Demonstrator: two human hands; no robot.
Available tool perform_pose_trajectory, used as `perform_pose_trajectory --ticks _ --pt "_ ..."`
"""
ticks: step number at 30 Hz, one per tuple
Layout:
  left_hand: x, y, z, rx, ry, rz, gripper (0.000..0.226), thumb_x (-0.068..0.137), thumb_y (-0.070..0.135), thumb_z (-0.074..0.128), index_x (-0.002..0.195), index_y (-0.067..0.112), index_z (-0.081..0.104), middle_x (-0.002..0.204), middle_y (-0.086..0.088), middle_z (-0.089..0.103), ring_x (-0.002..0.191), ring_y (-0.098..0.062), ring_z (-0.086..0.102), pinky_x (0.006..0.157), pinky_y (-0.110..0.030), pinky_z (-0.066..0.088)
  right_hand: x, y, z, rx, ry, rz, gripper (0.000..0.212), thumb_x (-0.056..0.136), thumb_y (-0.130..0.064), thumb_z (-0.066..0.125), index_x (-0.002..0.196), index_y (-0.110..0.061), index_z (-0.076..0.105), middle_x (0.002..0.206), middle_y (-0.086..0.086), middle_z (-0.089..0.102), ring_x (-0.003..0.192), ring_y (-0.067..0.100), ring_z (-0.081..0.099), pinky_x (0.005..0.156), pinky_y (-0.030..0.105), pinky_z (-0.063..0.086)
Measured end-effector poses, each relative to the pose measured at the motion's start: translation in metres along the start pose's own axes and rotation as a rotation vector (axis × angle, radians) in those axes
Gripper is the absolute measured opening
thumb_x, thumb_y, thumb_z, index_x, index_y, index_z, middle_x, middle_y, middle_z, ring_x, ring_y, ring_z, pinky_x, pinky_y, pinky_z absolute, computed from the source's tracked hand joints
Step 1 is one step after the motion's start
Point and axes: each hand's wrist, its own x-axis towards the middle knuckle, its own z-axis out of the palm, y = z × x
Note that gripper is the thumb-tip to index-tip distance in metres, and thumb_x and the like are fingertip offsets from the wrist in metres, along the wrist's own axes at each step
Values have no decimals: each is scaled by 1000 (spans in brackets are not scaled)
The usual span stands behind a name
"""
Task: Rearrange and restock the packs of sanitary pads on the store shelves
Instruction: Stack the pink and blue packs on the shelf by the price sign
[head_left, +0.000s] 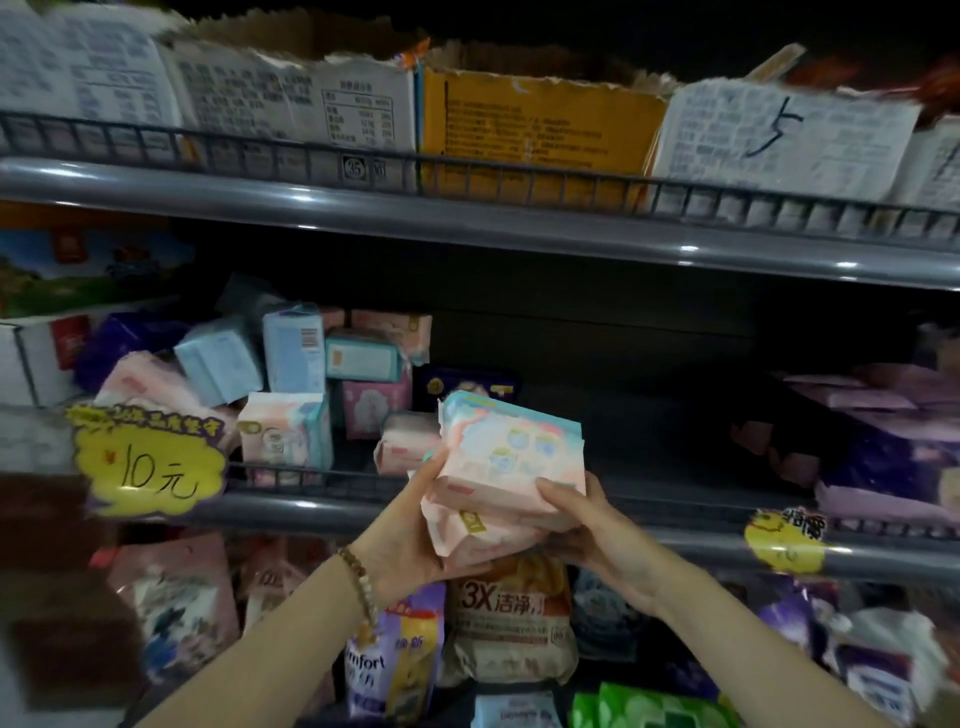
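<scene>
I read the left hand (410, 535) and the right hand (597, 530) as both gripping one stack of pink pad packs (509, 467), one hand on each side, with the thumbs pressed on the near face. A beaded bracelet (358, 582) sits on the left wrist. The stack is held in the air, above the refill bags (511, 618) on the lower shelf and just in front of the middle shelf rail (332, 483). Behind that rail, to the left, loose packs (285, 436) stand and lean unevenly. A yellow price tag (150, 467) hangs at the rail's left end. Cardboard boxes (535, 135) line the top shelf.
</scene>
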Motion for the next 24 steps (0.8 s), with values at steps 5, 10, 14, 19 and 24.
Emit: perform_pose_trajectory --ticks 5,10,14,19,24 --pt "-41 -24 -13 -61 -29 -3 63 77 57 51 111 8 71 116 -13 68 94 -25 70 79 -37 56 -24 20 28 -411 105 -430 111 61 -56 82 137 -61 2 149 -27 4 134 -5 25 103 22 38" --pt "-62 -35 -36 -104 22 38 77 78 69 42 126 11 59 123 -15 64 104 -30 66 83 -45 55 -32 24 39 -827 -25 -483 94 64 -47 83 128 -70 19 140 -24 11 132 3 26 102 19 36" --pt "-74 -39 -56 10 78 41 80 77 74 35 129 17 54 122 -12 65 109 -31 64 94 -52 49 -38 18 65 -426 45 -323 64 65 -47 84 117 -58 47 126 -9 44 115 10 50 91 28 49" --pt "-92 -43 -63 -16 145 125 48 77 38 61 116 10 61 108 -15 71 94 -27 70 78 -46 57 -41 0 87 177 -94 133 53 74 -50 64 118 -21 64 112 13 70 103 31 64 82 46 53" --pt "-108 -38 -77 -59 228 195 39 84 34 57 113 8 62 101 -16 72 86 -29 72 64 -47 59 -45 8 80 213 -330 271 67 59 -67 76 107 -20 76 122 16 66 115 36 59 106 60 37"
